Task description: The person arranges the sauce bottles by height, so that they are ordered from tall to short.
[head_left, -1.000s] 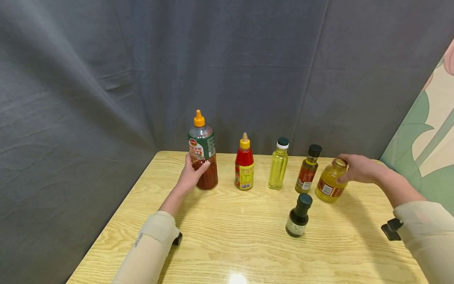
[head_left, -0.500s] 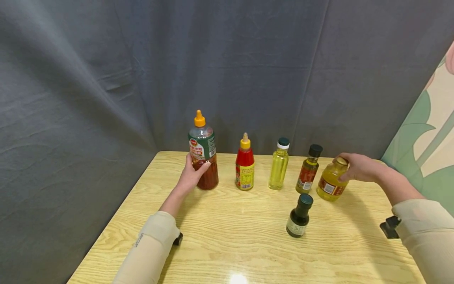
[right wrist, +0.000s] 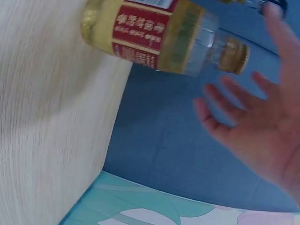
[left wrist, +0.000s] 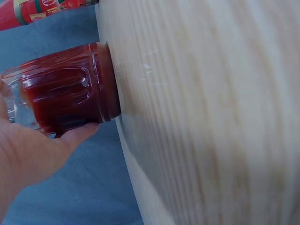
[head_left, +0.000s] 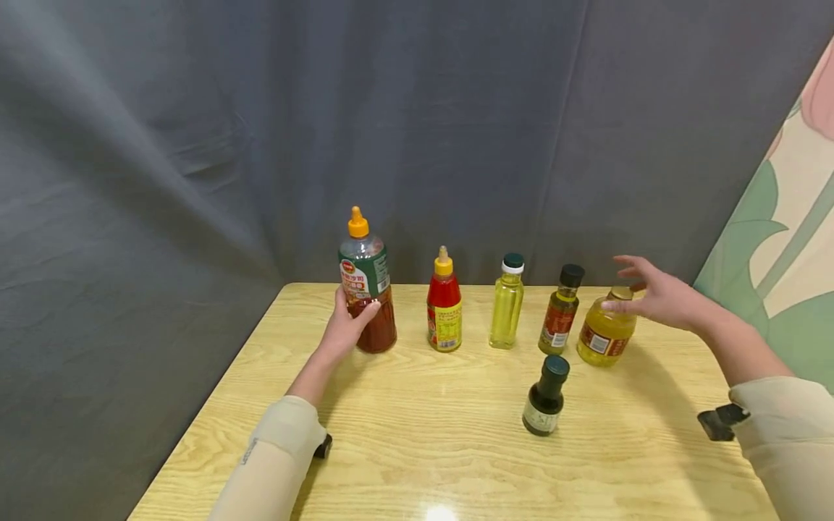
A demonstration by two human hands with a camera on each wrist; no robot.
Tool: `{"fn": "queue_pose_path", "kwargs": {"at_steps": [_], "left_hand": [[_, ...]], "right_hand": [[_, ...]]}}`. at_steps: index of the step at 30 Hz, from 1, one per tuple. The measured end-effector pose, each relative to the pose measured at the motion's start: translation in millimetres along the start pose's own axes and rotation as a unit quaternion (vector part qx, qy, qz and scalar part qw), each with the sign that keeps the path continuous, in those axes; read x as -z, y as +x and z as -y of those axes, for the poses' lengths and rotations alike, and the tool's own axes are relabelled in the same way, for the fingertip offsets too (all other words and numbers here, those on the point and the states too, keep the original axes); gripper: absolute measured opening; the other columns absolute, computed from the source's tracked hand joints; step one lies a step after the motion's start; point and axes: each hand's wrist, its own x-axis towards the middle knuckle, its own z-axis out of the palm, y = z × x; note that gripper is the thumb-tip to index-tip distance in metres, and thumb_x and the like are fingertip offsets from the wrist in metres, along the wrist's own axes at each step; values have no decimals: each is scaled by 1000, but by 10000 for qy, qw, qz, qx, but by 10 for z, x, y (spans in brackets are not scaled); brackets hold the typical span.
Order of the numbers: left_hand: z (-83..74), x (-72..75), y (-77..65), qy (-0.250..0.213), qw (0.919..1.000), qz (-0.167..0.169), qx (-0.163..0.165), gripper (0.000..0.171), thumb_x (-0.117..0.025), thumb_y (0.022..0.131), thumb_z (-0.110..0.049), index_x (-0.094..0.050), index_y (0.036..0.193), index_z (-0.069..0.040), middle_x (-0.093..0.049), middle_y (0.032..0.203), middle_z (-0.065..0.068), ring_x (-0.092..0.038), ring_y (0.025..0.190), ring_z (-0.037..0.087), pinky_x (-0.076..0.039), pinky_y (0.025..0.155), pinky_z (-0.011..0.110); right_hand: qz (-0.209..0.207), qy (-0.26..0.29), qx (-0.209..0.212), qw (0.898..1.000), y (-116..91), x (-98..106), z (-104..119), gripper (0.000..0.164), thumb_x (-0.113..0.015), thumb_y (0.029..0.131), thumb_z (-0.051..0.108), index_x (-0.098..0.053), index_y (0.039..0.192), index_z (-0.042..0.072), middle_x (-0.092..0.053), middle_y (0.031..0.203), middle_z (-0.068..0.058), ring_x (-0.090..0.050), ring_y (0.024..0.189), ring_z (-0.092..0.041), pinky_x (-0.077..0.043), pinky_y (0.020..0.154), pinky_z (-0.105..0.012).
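Observation:
At the left of the row, my left hand (head_left: 347, 327) grips a large squeeze bottle of red sauce (head_left: 381, 329) with an orange nozzle, which stands upright on the table. The left wrist view has the thumb along the side of the sauce bottle (left wrist: 61, 89). On the right, my right hand (head_left: 664, 293) is spread beside the neck of a wide bottle of yellow oil (head_left: 606, 329). In the right wrist view a gap shows between the fingers of my right hand (right wrist: 262, 122) and the gold cap of the oil bottle (right wrist: 183, 37).
Between the hands stand a red squeeze bottle with a yellow cap (head_left: 444, 318), a slim bottle of pale oil (head_left: 507, 307) and a dark-capped bottle with a red label (head_left: 558, 318). Nearer sits a small dark bottle (head_left: 544, 405). A grey curtain (head_left: 417, 145) hangs behind the wooden table (head_left: 417, 434).
My right hand has let go of the yellow oil bottle, its fingers spreading and lifting off the neck. My left hand keeps its hold on the sauce bottle. The head view has shifted slightly.

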Motion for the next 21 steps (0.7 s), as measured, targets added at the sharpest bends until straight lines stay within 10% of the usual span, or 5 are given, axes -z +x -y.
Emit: {"fn": "queue_pose_path", "kwargs": {"at_steps": [8, 15, 21], "left_hand": [[-41, 5, -4, 11, 10000, -35, -46, 85, -66, 97, -46, -14, 160, -21, -37, 155, 15, -36, 142, 34, -29, 117, 52], [-33, 5, -10, -7, 10000, 5, -52, 86, -66, 97, -45, -12, 160, -21, -35, 157, 16, -33, 144, 36, -27, 117, 53], [-41, -6, -56, 31, 10000, -1, -53, 84, -65, 98, -44, -13, 159, -21, -37, 155, 15, -35, 143, 36, -28, 117, 54]], "right_hand": [[-1749, 659, 668, 9801, -184, -11, 261, 36, -55, 106, 30, -56, 134, 8, -62, 119, 1, -57, 101, -8, -44, 78, -17], [-243, 1204, 1504, 9810, -338, -352, 486, 28, -55, 105, 13, -57, 132, 8, -62, 122, -2, -62, 102, -15, -53, 79, -28], [1263, 2005, 1791, 9549, -396, -733, 460, 38, -61, 101, 6, -52, 138, 4, -54, 135, -18, -58, 118, -20, -54, 89, -34]]}}
